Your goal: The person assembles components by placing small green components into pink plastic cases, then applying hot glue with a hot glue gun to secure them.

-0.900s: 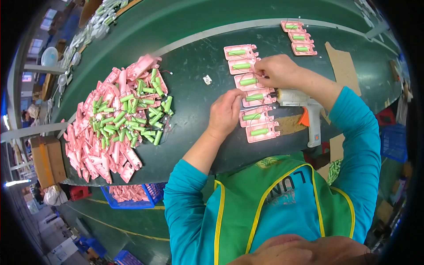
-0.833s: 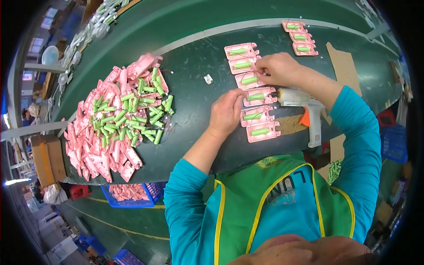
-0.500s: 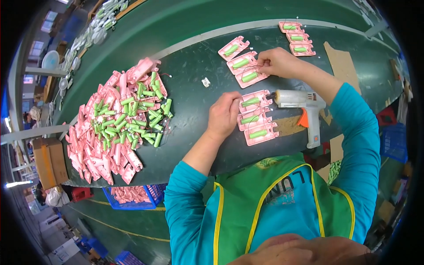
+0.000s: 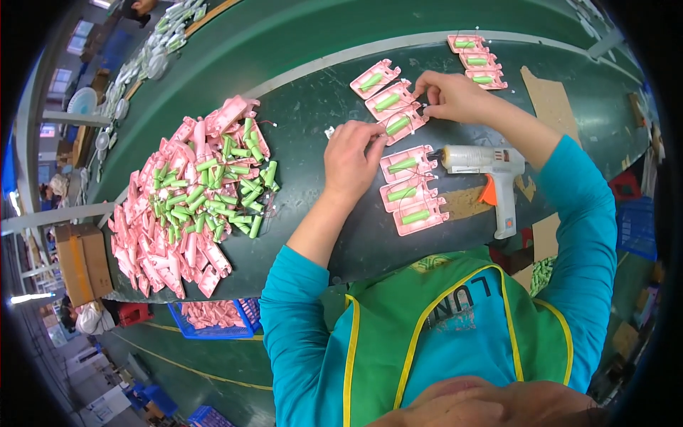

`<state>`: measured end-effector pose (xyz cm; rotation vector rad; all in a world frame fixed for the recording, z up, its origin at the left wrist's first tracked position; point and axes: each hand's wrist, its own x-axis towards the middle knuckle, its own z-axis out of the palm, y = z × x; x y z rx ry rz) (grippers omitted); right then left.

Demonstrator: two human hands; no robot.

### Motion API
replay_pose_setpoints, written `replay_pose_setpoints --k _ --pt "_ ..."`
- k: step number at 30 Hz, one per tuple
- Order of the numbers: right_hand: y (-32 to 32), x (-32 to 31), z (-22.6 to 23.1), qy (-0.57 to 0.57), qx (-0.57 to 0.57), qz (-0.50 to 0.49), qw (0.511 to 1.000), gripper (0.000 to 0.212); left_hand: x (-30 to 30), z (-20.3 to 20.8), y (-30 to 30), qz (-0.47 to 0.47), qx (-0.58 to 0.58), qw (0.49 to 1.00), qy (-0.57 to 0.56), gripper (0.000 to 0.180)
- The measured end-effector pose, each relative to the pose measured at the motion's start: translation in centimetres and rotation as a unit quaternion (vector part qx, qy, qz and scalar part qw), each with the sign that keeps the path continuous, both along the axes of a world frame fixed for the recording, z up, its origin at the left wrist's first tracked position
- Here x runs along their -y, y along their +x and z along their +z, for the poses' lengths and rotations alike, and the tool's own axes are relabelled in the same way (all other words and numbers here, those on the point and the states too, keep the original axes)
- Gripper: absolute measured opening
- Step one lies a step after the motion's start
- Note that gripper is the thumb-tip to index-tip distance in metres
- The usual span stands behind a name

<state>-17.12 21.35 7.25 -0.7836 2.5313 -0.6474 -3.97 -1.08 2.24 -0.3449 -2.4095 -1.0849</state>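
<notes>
On the dark green table [image 4: 313, 107], both hands pinch one pink tray with a green cell [image 4: 400, 124]: left hand [image 4: 353, 160] at its near edge, right hand [image 4: 449, 96] at its far end. A blue crate [image 4: 217, 317] stands on the green floor below.

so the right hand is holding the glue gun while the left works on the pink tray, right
Not quite. The head view shows the glue gun lying on the table, held by no one. The right hand is at the same pink tray as the left hand, both pinching at it.
</notes>
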Motion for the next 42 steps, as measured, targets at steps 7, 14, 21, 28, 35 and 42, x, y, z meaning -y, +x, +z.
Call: replay_pose_setpoints --k 7,14,21,28,35,42 --pt "1.2 0.0 -0.9 -0.085 -0.116 0.270 0.952 0.018 0.4 -0.4 0.7 0.072 0.142 0.976 0.151 0.008" --pt "0.5 2.0 -1.4 -0.039 -0.179 0.255 0.949 0.009 2.3 -1.2 1.3 0.066 0.216 0.960 0.164 0.018" --pt "0.5 3.0 1.5 -0.071 -0.037 0.122 0.989 0.010 0.6 1.3 0.3 0.067 -0.079 0.994 -0.023 0.020" --pt "1.9 4.1 2.4 -0.065 -0.038 0.092 0.993 0.012 -0.9 2.4 -0.6 0.109 -0.092 0.979 -0.146 0.024" --pt "3.1 5.1 1.4 -0.034 -0.125 0.094 0.987 0.010 -1.4 2.4 -1.5 0.131 -0.069 0.969 -0.196 0.011" --pt "3.5 5.4 1.3 -0.023 -0.133 0.086 0.987 0.010 -1.0 1.7 -1.7 0.090 -0.136 0.954 -0.250 0.012"
